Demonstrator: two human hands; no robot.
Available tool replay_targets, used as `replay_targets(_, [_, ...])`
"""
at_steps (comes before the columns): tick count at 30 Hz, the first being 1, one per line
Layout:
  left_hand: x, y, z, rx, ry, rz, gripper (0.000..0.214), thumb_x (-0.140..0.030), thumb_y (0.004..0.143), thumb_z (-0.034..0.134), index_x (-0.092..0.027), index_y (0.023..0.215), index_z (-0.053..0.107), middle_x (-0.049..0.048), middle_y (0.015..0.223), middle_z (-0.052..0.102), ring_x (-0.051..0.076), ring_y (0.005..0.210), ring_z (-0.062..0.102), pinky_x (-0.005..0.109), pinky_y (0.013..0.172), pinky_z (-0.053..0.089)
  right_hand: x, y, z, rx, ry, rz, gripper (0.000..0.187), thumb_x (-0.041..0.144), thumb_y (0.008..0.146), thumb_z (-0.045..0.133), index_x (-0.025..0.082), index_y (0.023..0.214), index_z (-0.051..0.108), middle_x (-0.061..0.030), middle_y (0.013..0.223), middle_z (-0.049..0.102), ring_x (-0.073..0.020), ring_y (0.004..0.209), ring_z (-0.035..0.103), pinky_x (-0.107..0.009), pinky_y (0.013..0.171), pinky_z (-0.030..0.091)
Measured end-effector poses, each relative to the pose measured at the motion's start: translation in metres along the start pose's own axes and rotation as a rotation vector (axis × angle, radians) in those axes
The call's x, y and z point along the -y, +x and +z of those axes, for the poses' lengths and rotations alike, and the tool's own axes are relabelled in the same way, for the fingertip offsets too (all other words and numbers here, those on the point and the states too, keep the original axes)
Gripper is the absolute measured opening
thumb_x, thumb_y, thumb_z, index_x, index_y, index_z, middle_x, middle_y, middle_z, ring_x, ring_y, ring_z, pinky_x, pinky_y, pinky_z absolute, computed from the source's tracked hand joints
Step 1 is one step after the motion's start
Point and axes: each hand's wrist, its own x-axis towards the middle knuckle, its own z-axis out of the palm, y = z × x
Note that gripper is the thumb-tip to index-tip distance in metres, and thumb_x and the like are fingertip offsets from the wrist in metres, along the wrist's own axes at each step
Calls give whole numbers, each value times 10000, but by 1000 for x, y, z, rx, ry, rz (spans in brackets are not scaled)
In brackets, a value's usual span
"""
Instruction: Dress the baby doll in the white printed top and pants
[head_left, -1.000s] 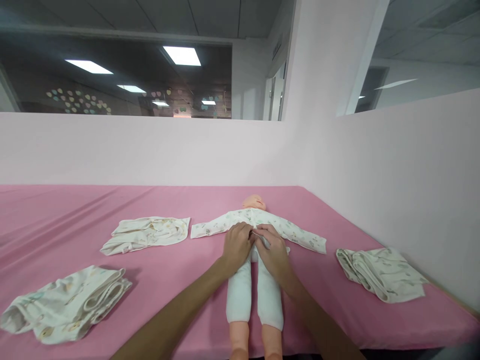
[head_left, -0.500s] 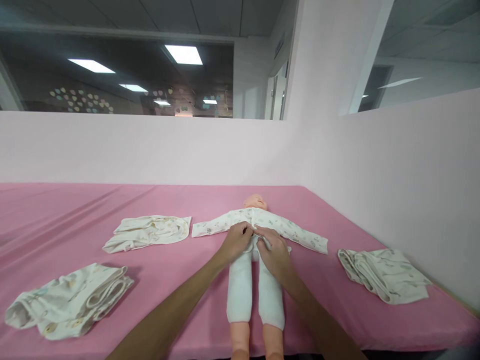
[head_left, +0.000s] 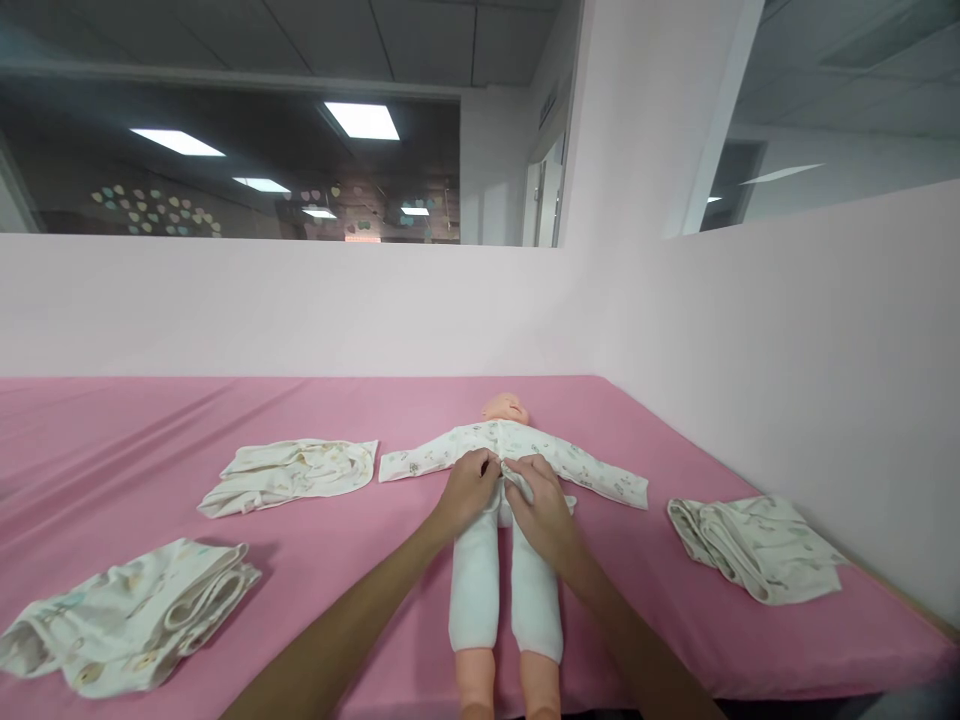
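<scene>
A baby doll (head_left: pixel 506 407) lies on its back on a pink-covered surface, its head away from me and its legs toward me. It wears a white long-sleeved baby shirt (head_left: pixel 592 468) with a small print, both sleeves spread wide. Over the doll's belly, my left hand (head_left: pixel 471 487) pinches the front of the shirt with thumb and forefinger. My right hand (head_left: pixel 541 505) grips the shirt's front edge right beside it, fingertips almost touching the left ones. The fastening between the fingers is too small to make out. White cloth (head_left: pixel 475 590) covers the doll's thighs; its lower legs are bare.
Folded printed baby clothes (head_left: pixel 292 475) lie left of the doll, with another folded garment (head_left: pixel 131 615) nearer at the left. A third folded piece (head_left: pixel 754 548) rests at the right. The pink sheet (head_left: pixel 337 580) meets a white wall (head_left: pixel 300 310) with windows behind.
Both hands stay at the shirt front with only slight finger movement. The whole view has shifted a little; the doll and clothes keep their places.
</scene>
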Motion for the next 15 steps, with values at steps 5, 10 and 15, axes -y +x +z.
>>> replay_targets(5, [-2, -3, 3, -48, 71, 7, 279, -304, 860, 415, -183, 624, 501, -1, 688, 602, 137, 683, 511, 258, 647, 369, 2, -6, 3, -9, -135, 18, 334, 196, 817, 510, 227, 1109, 670, -75, 939, 550, -244, 924, 510, -441, 883, 447])
replay_targets(10, [2, -2, -1, -74, 131, 36, 300, -362, 881, 438, -186, 647, 500, -3, 698, 598, 147, 699, 510, 270, 671, 369, 0, -2, -2, -89, -56, 112, 263, 359, 880, 506, 220, 1013, 686, -86, 992, 580, -247, 970, 533, -433, 911, 441])
replay_targets(15, [32, 9, -20, -143, 134, -200, 304, -424, 875, 455, -183, 714, 548, 30, 778, 625, 181, 751, 549, 295, 685, 383, -34, 16, -23, -149, 160, 508, 247, 409, 776, 570, 187, 790, 676, -74, 864, 659, -234, 824, 610, -356, 727, 496])
